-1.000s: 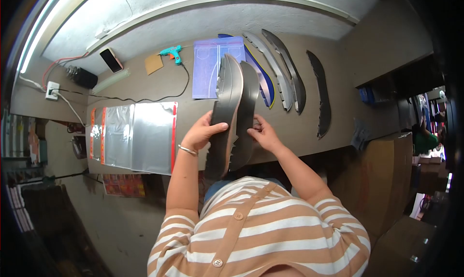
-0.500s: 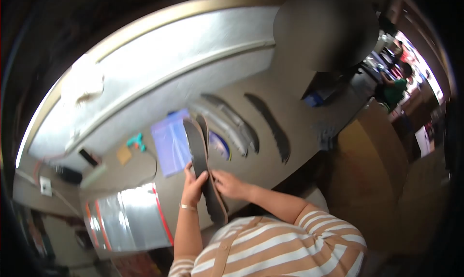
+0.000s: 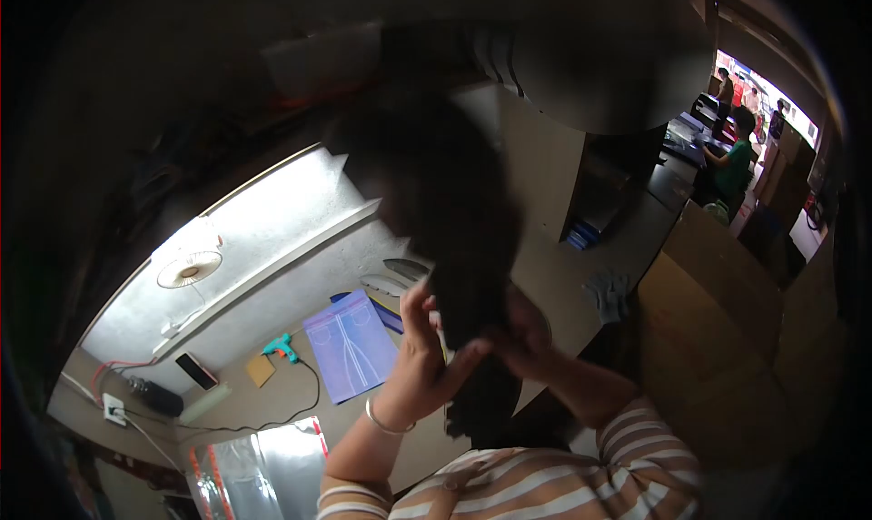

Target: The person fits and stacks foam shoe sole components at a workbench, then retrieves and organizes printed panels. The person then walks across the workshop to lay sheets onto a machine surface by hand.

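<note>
A long dark strip [image 3: 454, 211] with a jagged edge is raised close to the camera, dark and blurred. It covers the middle of the view, and its exact kind is not clear. My left hand [image 3: 422, 356], a bangle at its wrist, is closed on the strip's left side with the thumb across the front. On the opposite side my right hand [image 3: 529, 338] grips it too, its fingers partly in shadow. Behind the strip, curved grey pieces [image 3: 405, 269] show only at their ends. A blue-purple printed sheet [image 3: 350, 347] lies left of my left hand.
On the table are a teal glue gun [image 3: 280, 346] with a cord, a tan square [image 3: 260, 369], a phone [image 3: 195, 372] and clear plastic bags [image 3: 272, 475]. A grey glove [image 3: 607, 295] lies right. Cardboard [image 3: 699, 311] stands beside the table. A person in green [image 3: 734, 166] sits farther back.
Both hands have lifted the dark strip up towards the camera, where it now hides most of the curved pieces on the table. The view has tilted upward and shows more wall and the fan.
</note>
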Available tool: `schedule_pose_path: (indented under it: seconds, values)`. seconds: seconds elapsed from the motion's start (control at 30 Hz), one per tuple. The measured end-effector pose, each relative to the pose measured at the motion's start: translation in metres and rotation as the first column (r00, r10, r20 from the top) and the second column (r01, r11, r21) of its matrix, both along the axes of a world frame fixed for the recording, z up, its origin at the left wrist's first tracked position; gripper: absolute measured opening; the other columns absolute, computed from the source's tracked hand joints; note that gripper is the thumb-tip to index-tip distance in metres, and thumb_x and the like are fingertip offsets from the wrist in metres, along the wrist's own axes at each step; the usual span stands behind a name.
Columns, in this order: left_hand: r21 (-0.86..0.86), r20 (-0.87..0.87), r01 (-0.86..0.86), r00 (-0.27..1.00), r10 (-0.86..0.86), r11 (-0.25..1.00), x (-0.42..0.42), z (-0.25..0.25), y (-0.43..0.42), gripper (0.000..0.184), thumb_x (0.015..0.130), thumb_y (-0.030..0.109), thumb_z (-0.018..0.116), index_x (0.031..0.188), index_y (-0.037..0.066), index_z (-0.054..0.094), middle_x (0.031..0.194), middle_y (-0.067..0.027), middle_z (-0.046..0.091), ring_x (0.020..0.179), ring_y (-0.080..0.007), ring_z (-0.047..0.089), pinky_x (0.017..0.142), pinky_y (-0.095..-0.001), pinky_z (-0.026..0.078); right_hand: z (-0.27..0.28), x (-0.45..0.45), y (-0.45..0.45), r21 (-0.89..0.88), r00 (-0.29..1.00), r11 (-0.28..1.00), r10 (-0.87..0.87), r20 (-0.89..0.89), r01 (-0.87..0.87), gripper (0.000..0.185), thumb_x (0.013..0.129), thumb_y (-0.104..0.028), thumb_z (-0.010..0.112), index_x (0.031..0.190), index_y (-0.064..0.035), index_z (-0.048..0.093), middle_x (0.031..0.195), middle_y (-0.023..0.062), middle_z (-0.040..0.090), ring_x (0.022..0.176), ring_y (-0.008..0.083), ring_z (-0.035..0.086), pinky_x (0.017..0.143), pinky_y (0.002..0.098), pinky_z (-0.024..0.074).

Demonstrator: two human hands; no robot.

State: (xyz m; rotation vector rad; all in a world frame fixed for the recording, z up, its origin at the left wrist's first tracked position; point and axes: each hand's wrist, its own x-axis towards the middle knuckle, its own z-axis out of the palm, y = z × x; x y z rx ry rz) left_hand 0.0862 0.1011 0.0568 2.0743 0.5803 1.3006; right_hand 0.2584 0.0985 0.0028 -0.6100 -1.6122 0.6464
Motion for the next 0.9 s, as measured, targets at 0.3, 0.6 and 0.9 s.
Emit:
schedule_pose_path:
  seconds: [0.3,0.6,0.9]
  values:
    - [-0.391,0.283,0.489,0.870,-0.404,0.780,-0.010,0.069,0.028,0.075,0.087,0.022,0.064,0.142,0.004,0.017,0.101,-0.0117,0.060,0.086,-0.0182,0.065,0.066,-0.0275,0.056,0.216,0.042,0.119,-0.161,0.987,0.985,-0.091,-0.133,0.070,0.022,0.083,-0.018,0.060,0.102,-0.0063,0.062,0.086,0.0046,0.062,0.080,0.0149,0.059,0.073,0.0296,0.0479]
    - [-0.424,0.638,0.576,0.738,-0.220,0.699,0.020,0.089,0.069,0.035,0.091,0.018,0.056,0.118,-0.002,0.046,0.098,-0.0154,0.057,0.081,-0.0243,0.066,0.063,-0.0284,0.058,0.236,0.038,0.186,-0.404,0.986,0.903,-0.100,0.133,0.146,0.027,0.081,-0.024,0.060,0.097,-0.0020,0.063,0.086,0.0098,0.064,0.075,0.0171,0.063,0.065,0.0310,0.0528]
    - [-0.161,0.595,0.543,0.720,-0.359,0.824,0.049,0.122,0.071,0.048,0.071,0.006,0.072,0.112,-0.002,0.050,0.102,-0.0148,0.057,0.088,-0.0249,0.063,0.072,-0.0307,0.054,0.229,0.052,0.130,-0.330,0.878,0.863,0.229,-0.420,-0.383,0.032,0.087,-0.033,0.058,0.096,-0.0030,0.063,0.084,0.0077,0.066,0.074,0.0151,0.065,0.065,0.0275,0.0563]
